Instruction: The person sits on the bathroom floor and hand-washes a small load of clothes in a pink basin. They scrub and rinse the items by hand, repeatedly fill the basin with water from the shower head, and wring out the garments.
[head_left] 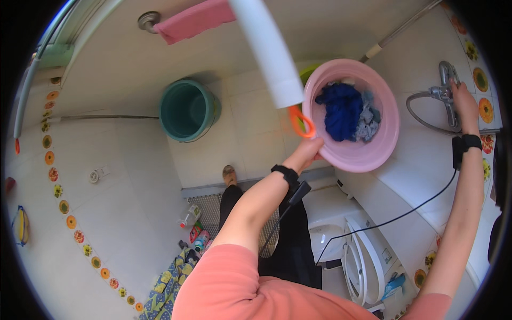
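Observation:
My left hand [309,151] grips the near left rim of a round pink basin [393,136]. Inside the basin lie a dark blue cloth [341,112] and a crumpled light grey cloth [368,124]. To the right, my right hand [465,106] is closed on a chrome wall tap [441,94], its fingertips partly hidden behind the metal. A grey hose [415,113] loops out from the tap. Close to the camera hangs a white tube [269,53] with an orange loop [300,122] at its lower end, just above my left hand.
A teal bucket [166,118] stands on the tiled floor at left. Part of a green basin [307,72] shows behind the pink one. A pink towel [194,20] hangs at the back. Near my legs are a toilet [362,261], bottles [191,216] and patterned fabric [170,282].

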Action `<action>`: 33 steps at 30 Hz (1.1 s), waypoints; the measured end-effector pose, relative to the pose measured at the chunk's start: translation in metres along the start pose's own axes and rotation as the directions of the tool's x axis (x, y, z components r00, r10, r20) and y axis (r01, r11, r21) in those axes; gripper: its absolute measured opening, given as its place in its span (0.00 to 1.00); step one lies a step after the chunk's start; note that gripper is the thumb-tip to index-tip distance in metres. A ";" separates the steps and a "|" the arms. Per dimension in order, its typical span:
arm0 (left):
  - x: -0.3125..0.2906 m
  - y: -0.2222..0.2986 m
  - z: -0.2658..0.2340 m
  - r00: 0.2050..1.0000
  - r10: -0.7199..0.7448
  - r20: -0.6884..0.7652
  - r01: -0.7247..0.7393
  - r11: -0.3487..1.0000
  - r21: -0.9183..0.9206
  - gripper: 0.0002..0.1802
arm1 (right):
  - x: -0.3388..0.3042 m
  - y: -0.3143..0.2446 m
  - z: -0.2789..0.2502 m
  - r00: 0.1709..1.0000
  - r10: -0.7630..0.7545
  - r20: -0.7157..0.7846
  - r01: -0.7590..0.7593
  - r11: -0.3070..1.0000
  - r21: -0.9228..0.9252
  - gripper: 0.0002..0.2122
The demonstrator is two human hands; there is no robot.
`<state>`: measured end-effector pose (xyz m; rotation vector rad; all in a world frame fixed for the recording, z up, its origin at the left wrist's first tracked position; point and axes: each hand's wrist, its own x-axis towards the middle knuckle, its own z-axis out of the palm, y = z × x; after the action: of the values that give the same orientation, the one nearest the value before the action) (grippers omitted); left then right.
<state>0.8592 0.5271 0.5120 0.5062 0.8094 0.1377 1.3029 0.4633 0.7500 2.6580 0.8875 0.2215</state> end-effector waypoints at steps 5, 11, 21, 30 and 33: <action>-0.068 -0.004 -0.095 0.998 -0.015 -0.059 0.014 1.000 -0.016 0.29 | -0.062 -0.002 0.054 0.946 -0.054 -0.319 0.154 0.943 0.296 0.29; -0.129 -0.014 -0.222 0.987 -0.099 -0.127 0.091 0.994 -0.064 0.31 | -0.276 -0.175 0.135 0.776 -0.224 0.589 -0.362 0.608 0.707 0.19; -0.138 -0.050 -0.415 0.935 -0.260 -0.239 0.248 0.965 -0.083 0.28 | -0.376 -0.410 0.283 0.606 -0.437 0.665 -0.013 0.830 0.557 0.34; -0.028 -0.135 -0.540 0.951 -0.255 -0.174 0.257 0.966 -0.013 0.32 | -0.387 -0.502 0.419 0.403 -0.443 0.801 -0.647 0.481 0.592 0.28; 0.002 -0.156 -0.574 0.981 -0.170 -0.092 0.167 0.985 -0.041 0.34 | -0.385 -0.528 0.431 0.382 -0.574 0.724 -0.451 0.568 0.688 0.21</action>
<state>0.4350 0.6097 0.1039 0.3997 0.9376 0.0191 0.8106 0.5149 0.1433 2.5948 0.6969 -2.1270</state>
